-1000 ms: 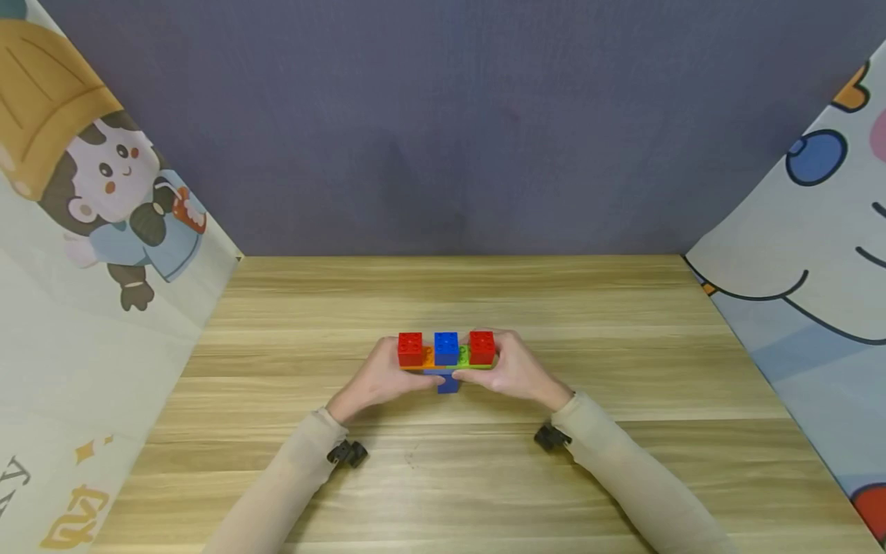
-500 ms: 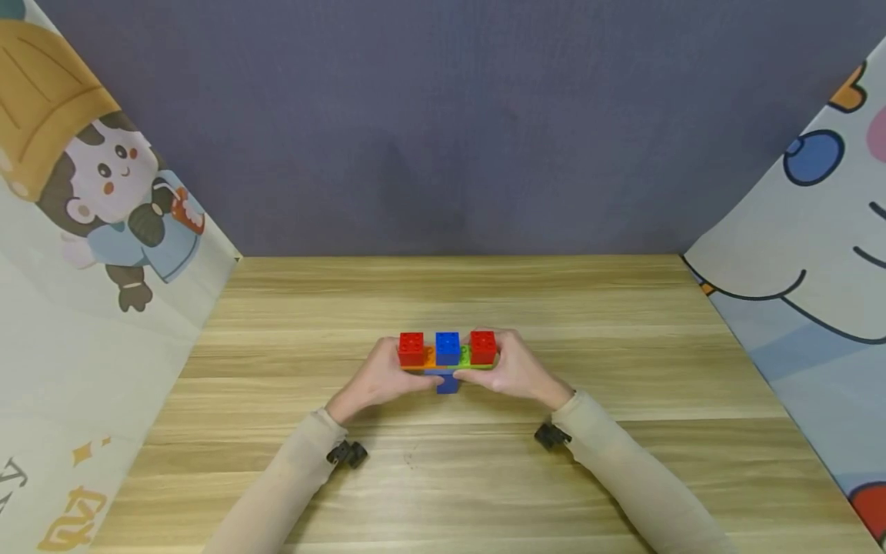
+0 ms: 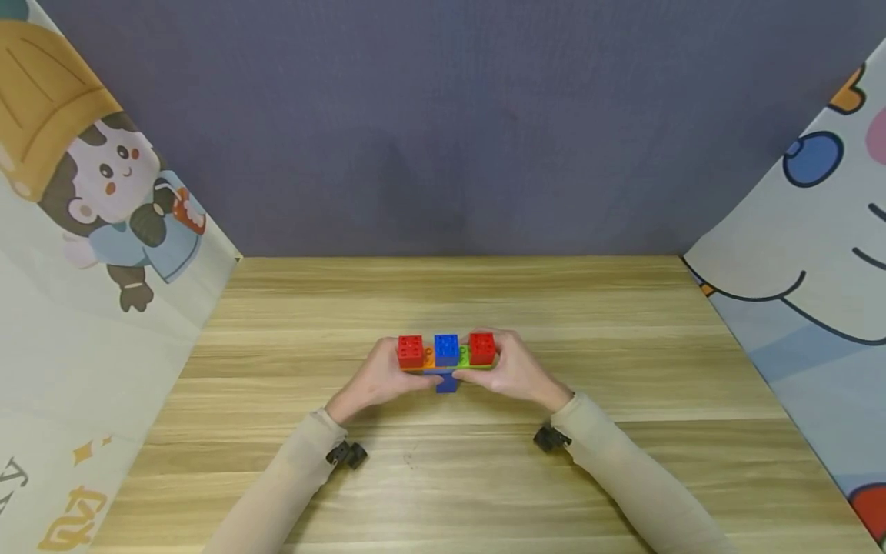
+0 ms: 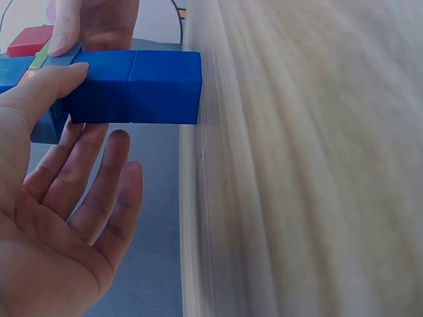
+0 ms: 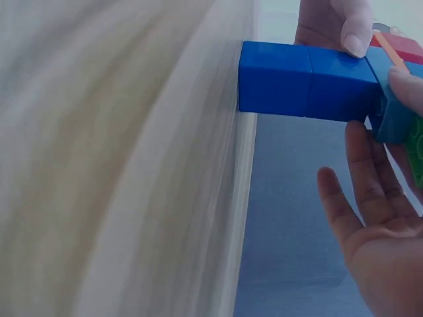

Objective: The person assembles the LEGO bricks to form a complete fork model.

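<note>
A T-shaped toy-brick structure stands upright at the middle of the table. Its column is two stacked blue bricks point(image 4: 135, 87), resting on the wood in both wrist views. Above them lies a blue plate point(image 5: 388, 99), carrying an orange plate point(image 3: 429, 356) and a green plate point(image 3: 464, 356). On top sit a left red brick point(image 3: 410, 352), a central blue brick point(image 3: 446, 350) and a right red brick point(image 3: 481, 348). My left hand point(image 3: 385, 375) grips the left arm of the structure, thumb at the front. From the right, my right hand point(image 3: 511, 368) pinches it the same way.
The wooden table point(image 3: 443, 477) stretches around the structure. A dark grey-blue panel point(image 3: 443, 131) rises behind it. Printed cartoon panels flank the table on the left point(image 3: 55, 323) and right point(image 3: 796, 308). Small black devices sit at both wrists.
</note>
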A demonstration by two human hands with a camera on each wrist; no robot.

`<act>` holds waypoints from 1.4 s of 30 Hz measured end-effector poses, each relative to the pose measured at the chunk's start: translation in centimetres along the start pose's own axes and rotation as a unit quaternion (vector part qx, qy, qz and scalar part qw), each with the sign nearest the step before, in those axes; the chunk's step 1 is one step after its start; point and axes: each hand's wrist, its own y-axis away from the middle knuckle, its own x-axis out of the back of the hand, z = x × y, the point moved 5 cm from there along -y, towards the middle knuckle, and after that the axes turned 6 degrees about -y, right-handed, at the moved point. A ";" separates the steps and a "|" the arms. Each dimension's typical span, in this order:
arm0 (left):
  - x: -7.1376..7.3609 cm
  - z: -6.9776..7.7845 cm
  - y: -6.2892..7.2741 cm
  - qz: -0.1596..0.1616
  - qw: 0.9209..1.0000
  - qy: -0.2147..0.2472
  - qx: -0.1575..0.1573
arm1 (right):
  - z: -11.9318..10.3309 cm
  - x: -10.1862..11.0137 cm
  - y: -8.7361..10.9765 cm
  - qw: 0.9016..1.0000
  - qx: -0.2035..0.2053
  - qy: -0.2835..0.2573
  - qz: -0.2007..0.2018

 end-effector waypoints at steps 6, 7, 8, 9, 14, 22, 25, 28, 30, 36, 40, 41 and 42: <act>0.0 0.1 -0.1 -0.003 1.000 0.003 -0.004 | 0.2 0.2 0.1 0.999 -0.023 -0.042 0.018; 0.0 0.1 -0.1 -0.003 1.000 0.003 -0.004 | 0.2 0.3 0.1 0.998 -0.025 -0.046 0.020; 0.0 0.1 -0.1 -0.002 1.000 0.004 -0.004 | 0.2 0.3 0.1 0.998 -0.027 -0.045 0.021; 0.0 0.1 -0.1 -0.003 1.000 0.006 -0.003 | 0.2 0.3 0.1 0.999 -0.029 -0.040 0.021; 0.0 0.1 -0.1 0.002 1.000 0.005 0.003 | 0.2 0.1 0.0 0.999 -0.038 -0.014 0.012; 0.1 -0.2 -0.1 0.009 1.000 0.006 0.017 | -0.1 0.0 -0.2 1.000 -0.018 -0.004 0.006; 0.1 -0.3 -0.1 0.010 1.000 0.004 0.016 | -0.1 0.1 -0.1 1.000 -0.014 -0.001 0.010; 0.1 -0.2 -0.1 0.009 1.000 0.004 0.014 | -0.1 0.1 -0.1 1.000 -0.013 0.001 0.015; 0.0 -0.2 -0.2 0.006 1.000 0.007 0.010 | -0.1 0.1 0.0 1.000 -0.012 -0.002 0.017; -0.1 -0.2 -0.2 -0.001 1.000 0.010 0.004 | -0.1 0.3 0.0 1.000 -0.014 -0.013 0.021; 0.0 -0.3 -0.1 0.001 1.000 0.014 0.012 | 0.0 0.2 0.1 1.000 -0.025 -0.007 0.011; 0.0 -0.3 -0.1 0.002 1.000 0.015 0.015 | 0.0 0.2 0.1 1.000 -0.026 -0.006 0.009; 0.0 -0.3 -0.1 0.002 1.000 0.017 0.017 | 0.0 0.2 0.1 1.000 -0.026 -0.005 0.007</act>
